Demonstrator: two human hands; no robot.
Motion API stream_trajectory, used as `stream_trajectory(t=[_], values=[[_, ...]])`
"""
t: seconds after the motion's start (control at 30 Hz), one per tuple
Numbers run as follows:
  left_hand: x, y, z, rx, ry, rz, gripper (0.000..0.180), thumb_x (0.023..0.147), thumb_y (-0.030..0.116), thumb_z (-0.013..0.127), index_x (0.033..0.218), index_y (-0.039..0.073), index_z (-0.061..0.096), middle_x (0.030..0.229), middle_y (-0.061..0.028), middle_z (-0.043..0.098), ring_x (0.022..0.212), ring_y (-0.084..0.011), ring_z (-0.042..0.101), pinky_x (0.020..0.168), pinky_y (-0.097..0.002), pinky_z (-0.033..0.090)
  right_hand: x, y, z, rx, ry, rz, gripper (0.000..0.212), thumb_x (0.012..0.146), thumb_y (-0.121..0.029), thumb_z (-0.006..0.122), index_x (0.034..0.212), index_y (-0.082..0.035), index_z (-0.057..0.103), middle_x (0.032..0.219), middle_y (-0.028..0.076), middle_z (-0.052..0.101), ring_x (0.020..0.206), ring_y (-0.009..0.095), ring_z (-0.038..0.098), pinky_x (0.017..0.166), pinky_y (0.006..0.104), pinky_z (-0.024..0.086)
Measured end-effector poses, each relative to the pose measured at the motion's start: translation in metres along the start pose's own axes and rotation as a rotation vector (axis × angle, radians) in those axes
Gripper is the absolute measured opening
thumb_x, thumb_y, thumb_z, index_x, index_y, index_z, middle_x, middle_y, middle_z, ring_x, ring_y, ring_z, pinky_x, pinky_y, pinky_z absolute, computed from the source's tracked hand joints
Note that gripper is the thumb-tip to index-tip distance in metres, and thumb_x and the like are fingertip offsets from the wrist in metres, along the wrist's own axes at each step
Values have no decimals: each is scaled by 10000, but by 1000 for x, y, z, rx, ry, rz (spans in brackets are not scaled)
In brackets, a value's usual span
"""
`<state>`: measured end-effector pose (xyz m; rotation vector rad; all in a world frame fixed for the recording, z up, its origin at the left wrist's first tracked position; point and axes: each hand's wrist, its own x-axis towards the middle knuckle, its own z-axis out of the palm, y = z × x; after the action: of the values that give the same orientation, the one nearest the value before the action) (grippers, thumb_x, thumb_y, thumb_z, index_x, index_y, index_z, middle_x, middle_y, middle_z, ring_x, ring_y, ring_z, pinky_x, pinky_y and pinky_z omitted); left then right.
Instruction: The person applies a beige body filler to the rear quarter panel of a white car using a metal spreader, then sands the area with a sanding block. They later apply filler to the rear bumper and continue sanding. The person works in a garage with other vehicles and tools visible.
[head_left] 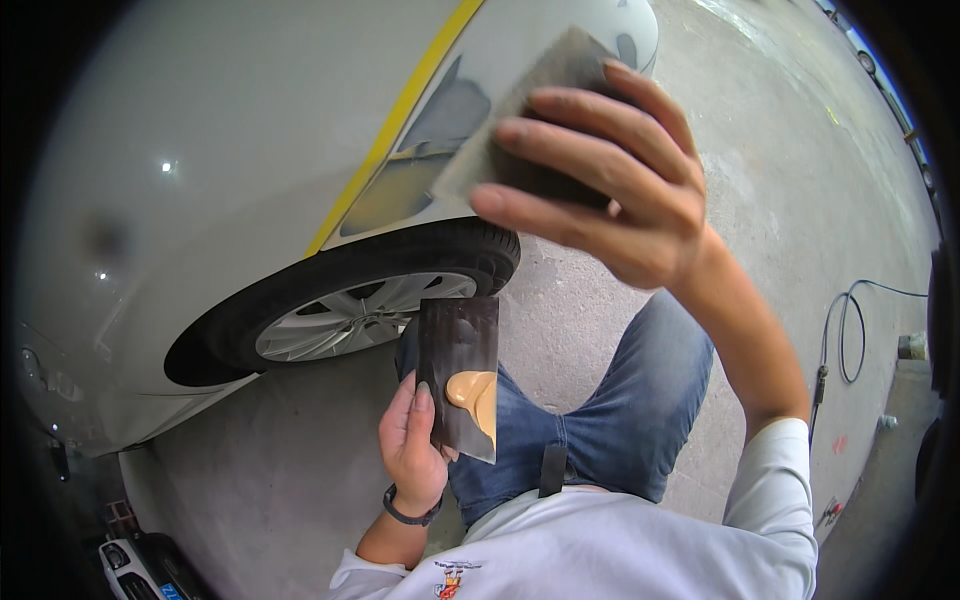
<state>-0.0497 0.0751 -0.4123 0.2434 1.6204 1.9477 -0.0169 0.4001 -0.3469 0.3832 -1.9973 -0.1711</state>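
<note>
In my left hand is a dark rectangular putty board, gripped at its left edge above my lap. A smooth tan mound of putty lies on its lower right part. My right hand is closed on a dark, flat spreader, blurred by motion, with fingers spread across its face. The spreader is over the corner of a light-coloured car body; whether it touches is unclear. Beside it, the panel shows a grey patch and a yellowish patch.
Yellow tape runs down the body to the wheel arch, left of the patches. Below sits the car wheel, close to my knees. A dark hose curls on the concrete floor at right. A second vehicle shows at lower left.
</note>
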Motion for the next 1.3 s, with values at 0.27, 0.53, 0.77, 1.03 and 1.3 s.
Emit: stream_trajectory(t=[0.27,0.53,0.77,1.03,1.3], values=[[0,-9,-2,32,35,-48,452,1073,165,504,1413,-132,523,1239,-151,689,1089,-176,673,931,-266,523,12,14,37,-35,113,-64,395,752,-295,804,1135,-395,803,1247,-2,732,1186,212,672,1176,517,437],[6,-16,7,18,-6,-123,438,1075,216,512,1385,-90,568,990,-50,721,626,-36,577,480,-180,374,12,23,20,-50,72,-143,419,730,-290,818,1136,-391,802,1186,36,754,1134,225,699,1151,547,461],[5,-9,12,71,-42,-104,411,1087,234,495,1354,-63,591,856,2,664,515,-17,464,433,-191,306,12,25,28,-44,67,-102,429,750,-299,805,1173,-370,792,1224,48,742,1150,231,700,1173,557,451],[5,-10,14,-46,-42,-78,424,1075,202,490,1386,-78,554,999,-48,714,593,-29,530,475,-180,327,-3,13,28,-30,0,-43,385,800,-311,751,1180,-356,794,1233,46,733,1165,232,686,1161,558,462],[2,1,35,-132,-79,-60,499,1085,262,438,1450,-77,464,1293,-168,644,1156,-191,640,997,-289,489,-41,-105,-40,438,-78,231,316,860,-205,713,1166,-224,789,1098,74,716,1018,256,694,1038,557,518]])
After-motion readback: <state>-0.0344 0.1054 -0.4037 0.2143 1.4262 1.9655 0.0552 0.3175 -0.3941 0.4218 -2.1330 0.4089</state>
